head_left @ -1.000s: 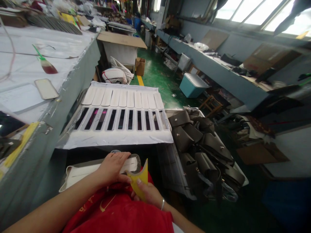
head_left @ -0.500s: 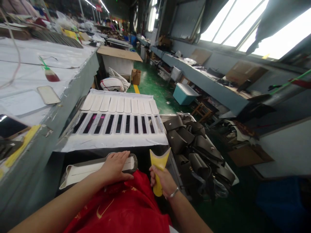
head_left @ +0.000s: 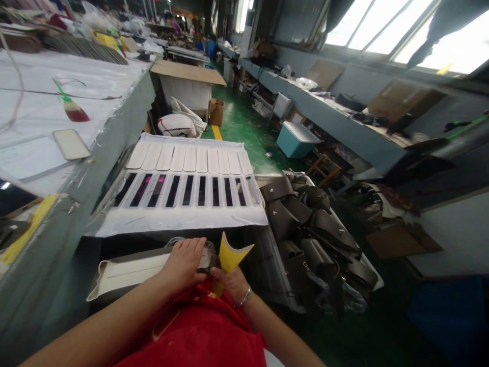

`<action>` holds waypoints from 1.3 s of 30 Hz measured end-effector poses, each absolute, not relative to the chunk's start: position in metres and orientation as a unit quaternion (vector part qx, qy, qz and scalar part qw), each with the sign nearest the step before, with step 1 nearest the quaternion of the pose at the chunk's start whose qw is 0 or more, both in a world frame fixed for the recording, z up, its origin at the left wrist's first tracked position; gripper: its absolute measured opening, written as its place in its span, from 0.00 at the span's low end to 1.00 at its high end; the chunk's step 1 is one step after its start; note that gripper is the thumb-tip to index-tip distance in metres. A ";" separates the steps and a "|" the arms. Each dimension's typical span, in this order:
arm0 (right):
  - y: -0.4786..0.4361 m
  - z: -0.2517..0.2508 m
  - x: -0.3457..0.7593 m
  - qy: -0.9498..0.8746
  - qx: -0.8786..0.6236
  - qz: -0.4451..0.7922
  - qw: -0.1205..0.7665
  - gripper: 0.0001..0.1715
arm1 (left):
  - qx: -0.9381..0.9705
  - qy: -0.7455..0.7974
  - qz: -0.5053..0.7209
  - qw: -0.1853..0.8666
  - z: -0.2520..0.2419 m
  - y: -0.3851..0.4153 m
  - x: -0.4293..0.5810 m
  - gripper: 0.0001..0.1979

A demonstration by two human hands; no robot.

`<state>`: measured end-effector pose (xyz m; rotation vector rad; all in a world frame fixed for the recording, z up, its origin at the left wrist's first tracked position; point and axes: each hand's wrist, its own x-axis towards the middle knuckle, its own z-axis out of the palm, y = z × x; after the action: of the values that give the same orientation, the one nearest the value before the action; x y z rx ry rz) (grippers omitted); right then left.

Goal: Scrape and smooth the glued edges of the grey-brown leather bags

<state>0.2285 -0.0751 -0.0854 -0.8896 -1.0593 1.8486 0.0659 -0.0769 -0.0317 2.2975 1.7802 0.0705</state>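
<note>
A long cream-and-grey leather piece (head_left: 132,275) lies across my lap, its cream side up and a seam-like line along it. My left hand (head_left: 186,259) spans its right part, fingers over the far edge and thumb at the near side. In my right hand (head_left: 230,280) is a yellow tool (head_left: 232,255) with a wide, concave, two-pointed end facing up. That hand is at the right end of the leather piece, its thumb side close against it. Its other fingers are partly hidden behind the tool and red apron (head_left: 202,326).
Ahead stands a white slotted rack (head_left: 179,219) with a row of cream strips (head_left: 190,159). To the right, a crate (head_left: 372,267) holds several dark leather bags (head_left: 282,219). A worktable (head_left: 126,109) with a red glue bottle (head_left: 75,111) runs along the left.
My right hand has moved left with the yellow tool, from beside the leather piece to its right end. The tool has tilted. My left hand stays on the piece.
</note>
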 end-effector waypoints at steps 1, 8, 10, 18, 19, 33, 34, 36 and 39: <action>-0.074 -0.084 0.229 -0.425 -0.336 0.735 0.408 0.22 | 0.786 0.607 0.022 0.115 -0.033 -0.076 0.065 0.38; -0.077 -0.086 0.218 -0.462 -0.355 0.687 0.435 0.21 | 0.789 0.606 0.022 0.094 -0.037 -0.075 0.060 0.37; -0.081 -0.088 0.216 -0.471 -0.376 0.664 0.442 0.19 | 0.789 0.608 0.018 0.092 -0.036 -0.075 0.059 0.37; -0.088 -0.071 0.204 -0.479 -0.384 0.649 0.450 0.30 | 0.789 0.602 -0.014 0.124 -0.031 -0.071 0.055 0.38; -0.088 -0.070 0.202 -0.470 -0.390 0.653 0.447 0.30 | 0.791 0.599 -0.014 0.128 -0.031 -0.071 0.053 0.39; -0.091 -0.077 0.211 -0.364 -0.390 0.734 0.421 0.27 | 0.788 0.586 0.047 0.181 -0.030 -0.073 0.046 0.38; -0.091 -0.078 0.213 -0.361 -0.390 0.737 0.418 0.25 | 0.788 0.588 0.047 0.177 -0.029 -0.073 0.047 0.38; -0.091 -0.080 0.218 -0.365 -0.392 0.744 0.400 0.20 | 0.792 0.584 0.048 0.173 -0.029 -0.073 0.050 0.38; -0.092 -0.079 0.223 -0.379 -0.399 0.744 0.380 0.18 | 0.797 0.576 0.049 0.172 -0.029 -0.076 0.052 0.37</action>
<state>0.2227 -0.0919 -0.0794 -1.0187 -0.9673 1.9001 0.0518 -0.0756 -0.0286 2.2627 1.6355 0.1376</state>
